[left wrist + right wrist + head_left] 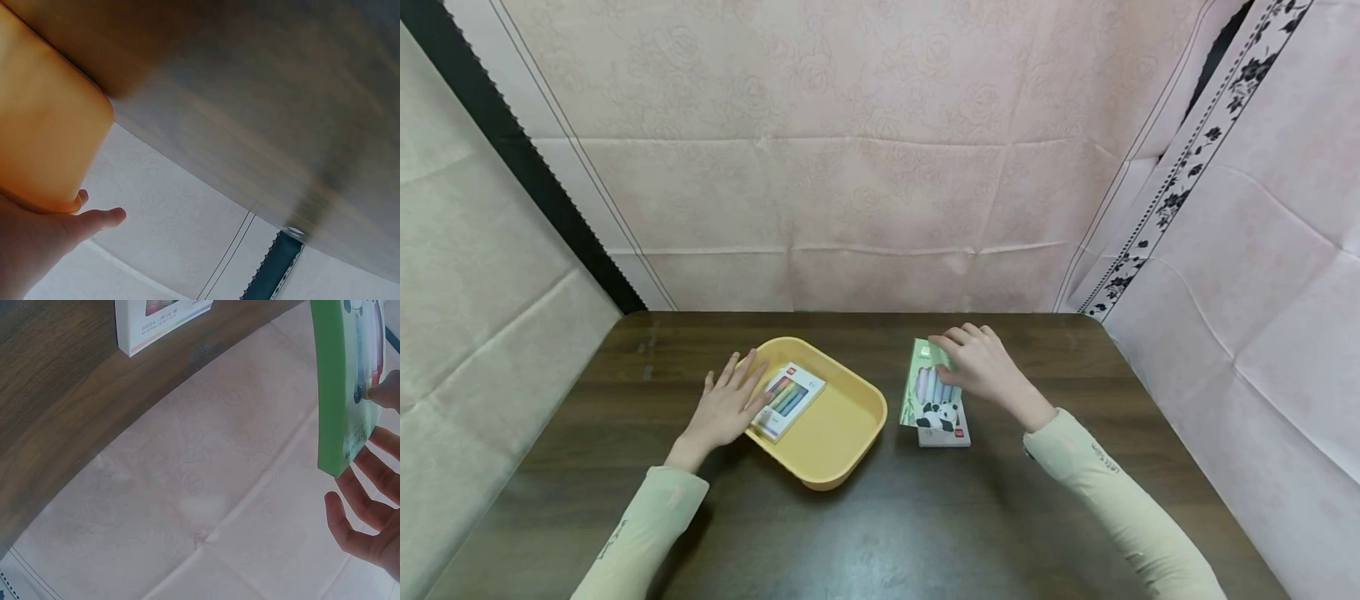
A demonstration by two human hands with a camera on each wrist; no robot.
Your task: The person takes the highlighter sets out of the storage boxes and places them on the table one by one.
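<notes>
a person works with two bare hands over a dark brown wooden counter (865,542). the right hand (981,360) is grasping a green panda pen box (925,400), with the thumb on its front face and other fingers at its edge. this box is held tilted above the counter, and its printed front shows pale-coloured pens. below it, a white highlighter box (945,438) lies on the counter; the right wrist view shows these two boxes apart. the left hand (724,410) is not clenched: its fingers are spread over the left side of a yellow tray (838,446), and it touches the rim. inside this tray, on its left part, lies a white pen box (790,400) with a picture of coloured pens, just beside the left thumb. whether the thumb touches this box, one cannot tell. behind the counter hangs a pale pinkish cloth (880,200) with fold lines.
</notes>
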